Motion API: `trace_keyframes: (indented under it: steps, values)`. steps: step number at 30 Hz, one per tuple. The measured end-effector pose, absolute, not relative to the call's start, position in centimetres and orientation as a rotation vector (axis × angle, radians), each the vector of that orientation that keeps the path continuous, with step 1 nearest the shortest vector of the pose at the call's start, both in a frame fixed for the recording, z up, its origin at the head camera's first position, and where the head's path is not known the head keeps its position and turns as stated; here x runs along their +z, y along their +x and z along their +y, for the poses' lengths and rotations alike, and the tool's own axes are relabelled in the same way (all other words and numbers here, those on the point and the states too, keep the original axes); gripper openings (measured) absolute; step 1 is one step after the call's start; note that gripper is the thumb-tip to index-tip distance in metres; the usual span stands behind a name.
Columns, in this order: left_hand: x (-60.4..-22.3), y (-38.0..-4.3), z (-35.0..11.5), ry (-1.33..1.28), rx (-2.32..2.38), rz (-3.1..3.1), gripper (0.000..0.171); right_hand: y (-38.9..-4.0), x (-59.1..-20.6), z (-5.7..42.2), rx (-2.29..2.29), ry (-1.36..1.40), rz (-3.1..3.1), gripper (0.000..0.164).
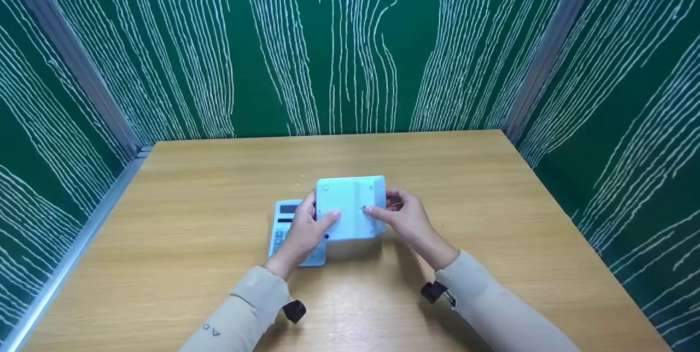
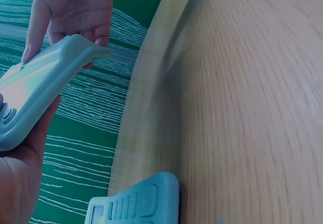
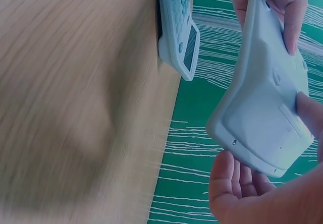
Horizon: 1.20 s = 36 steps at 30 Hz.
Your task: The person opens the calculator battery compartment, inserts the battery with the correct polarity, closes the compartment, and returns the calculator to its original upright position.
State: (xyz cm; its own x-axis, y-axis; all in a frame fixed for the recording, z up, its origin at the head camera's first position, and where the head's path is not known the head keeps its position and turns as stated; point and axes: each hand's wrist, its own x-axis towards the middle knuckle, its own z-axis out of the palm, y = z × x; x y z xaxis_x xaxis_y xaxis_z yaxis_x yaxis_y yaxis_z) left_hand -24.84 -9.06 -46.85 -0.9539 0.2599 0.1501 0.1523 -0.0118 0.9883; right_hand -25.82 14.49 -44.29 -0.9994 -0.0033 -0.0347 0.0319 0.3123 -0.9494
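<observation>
A light-blue calculator [image 1: 350, 191] is held above the table with its back facing up, showing small screws and round feet. My left hand [image 1: 306, 229] grips its left side, thumb on the back and fingers underneath. On the opposite side, my right hand [image 1: 407, 221] pinches it, the thumb pressing near a small dark mark on the back. Its keys and screen face away and are hidden in the head view. A second light-blue calculator [image 1: 280, 232] lies face up on the table, partly covered by the left hand and the held one.
The wooden table [image 1: 465, 177] runs back to green panels [image 1: 361, 68] with wavy white lines. Grey metal posts [image 1: 541, 68] stand at its far corners. Black wrist devices [image 1: 295, 311] hang below both sleeves. A few tiny specks lie behind the calculators.
</observation>
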Motion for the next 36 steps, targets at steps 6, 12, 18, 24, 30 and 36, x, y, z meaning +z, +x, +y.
trace_keyframes:
  steps: [6,12,18,24,30,36]
  values:
    - [-47.2,-24.8,-9.0,0.472,2.106,2.179,0.067,-25.9,-44.5,14.6,-1.828,0.04,2.501,0.064]
    - [-47.2,-24.6,-8.9,0.553,2.066,2.269,0.06,-26.0,-44.9,15.0,-1.802,0.007,2.517,0.062]
    - [-47.1,-24.4,-8.9,0.642,1.99,2.35,0.056,-25.9,-45.4,15.4,-1.822,-0.072,2.497,0.06]
    - [-46.8,-24.1,-9.0,0.684,1.929,2.381,0.056,-26.0,-45.6,15.5,-1.829,-0.108,2.48,0.06]
    - [-46.4,-24.1,-9.0,0.74,1.873,2.438,0.054,-26.0,-45.9,15.4,-1.852,-0.134,2.443,0.063]
    - [-46.3,-24.3,-9.0,0.795,1.788,2.541,0.05,-26.0,-45.8,15.2,-1.884,-0.1,2.424,0.067]
